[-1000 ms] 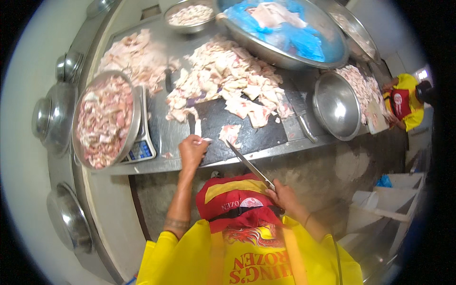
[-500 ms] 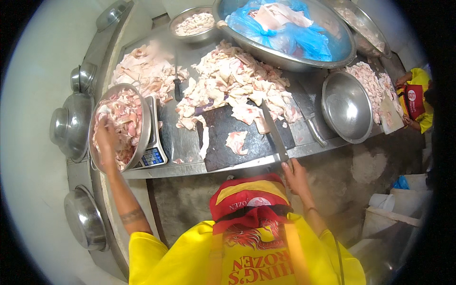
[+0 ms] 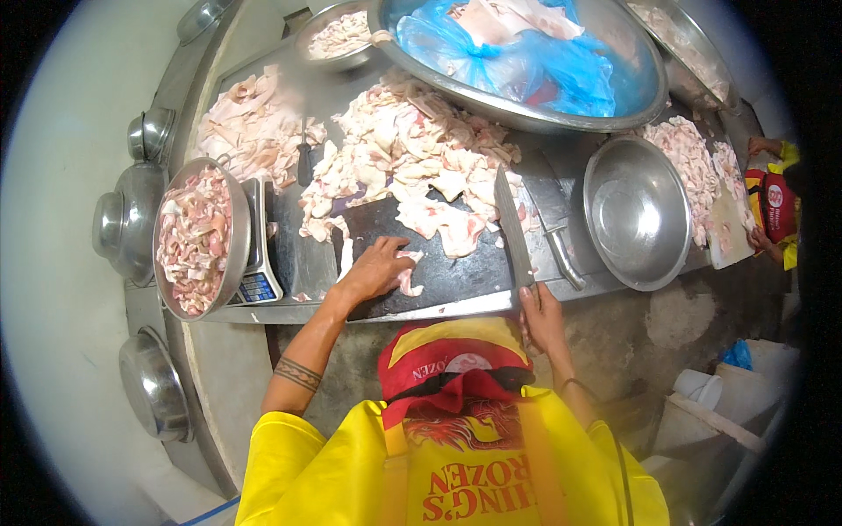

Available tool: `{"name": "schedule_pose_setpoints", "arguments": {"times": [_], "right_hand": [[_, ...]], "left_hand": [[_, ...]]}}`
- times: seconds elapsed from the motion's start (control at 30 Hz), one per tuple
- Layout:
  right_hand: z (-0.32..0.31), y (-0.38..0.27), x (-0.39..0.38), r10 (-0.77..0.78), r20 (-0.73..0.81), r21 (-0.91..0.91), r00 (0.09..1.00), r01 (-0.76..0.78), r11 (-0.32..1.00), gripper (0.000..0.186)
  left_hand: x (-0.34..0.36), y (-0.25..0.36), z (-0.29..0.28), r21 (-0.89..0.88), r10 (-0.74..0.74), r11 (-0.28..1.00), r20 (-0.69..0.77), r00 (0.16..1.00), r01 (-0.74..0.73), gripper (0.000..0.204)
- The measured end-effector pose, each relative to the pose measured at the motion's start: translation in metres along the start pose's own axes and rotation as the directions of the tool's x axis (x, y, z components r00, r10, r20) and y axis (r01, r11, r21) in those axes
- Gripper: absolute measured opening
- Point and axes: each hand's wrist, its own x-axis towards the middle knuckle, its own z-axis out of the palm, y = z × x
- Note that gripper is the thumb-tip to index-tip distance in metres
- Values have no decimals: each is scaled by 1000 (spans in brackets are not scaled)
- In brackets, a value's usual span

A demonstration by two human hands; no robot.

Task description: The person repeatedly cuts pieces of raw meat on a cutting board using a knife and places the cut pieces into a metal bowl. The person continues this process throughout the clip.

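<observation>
My left hand [image 3: 379,268] is on the dark cutting board [image 3: 469,276], its fingers closed over a small piece of raw meat [image 3: 407,279] that partly shows beside them. My right hand [image 3: 542,317] grips a long knife [image 3: 512,221] by its handle at the board's right front corner, the blade pointing away from me. Larger pale pieces of meat [image 3: 452,226] lie at the board's far edge, against a big heap of raw meat and skin [image 3: 421,145]. At left, a steel bowl [image 3: 242,237] filled with cut meat [image 3: 195,237] sits on a digital scale [image 3: 256,287].
A second knife [image 3: 564,254] lies right of the board, beside an empty steel bowl [image 3: 638,210]. Behind stands a large basin [image 3: 653,110] holding blue plastic bags [image 3: 544,74]. Another meat pile [image 3: 254,123] lies back left. A co-worker's hands [image 3: 765,241] are at far right.
My left hand has moved right from the bowl of cut meat to the small piece on the board. The knife, still in my right hand, now points more directly away from me.
</observation>
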Motion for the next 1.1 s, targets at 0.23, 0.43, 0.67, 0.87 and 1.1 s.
{"name": "schedule_pose_setpoints", "arguments": {"times": [0.23, 0.43, 0.67, 0.87, 1.1], "right_hand": [[-27, -11, 23, 20, 106, -5, 994, -19, 1000, 32], [-42, -5, 52, -85, 182, -158, 980, 114, 981, 37], [-54, -20, 55, -19, 251, -69, 968, 38, 997, 35], [-56, -28, 55, 111, 390, 42, 914, -138, 990, 29], [-56, -40, 57, 2, 515, 158, 857, -97, 983, 28]], "left_hand": [[38, 8, -59, -226, -168, 929, 448, 878, 293, 30], [98, -21, -98, -545, -692, 717, -479, 540, 435, 51], [125, 29, 11, -7, -238, 970, -267, 934, 245, 69], [115, 27, 4, 144, -310, 936, -92, 946, 321, 50], [61, 14, -4, -44, -648, 761, -25, 761, 647, 54]]}}
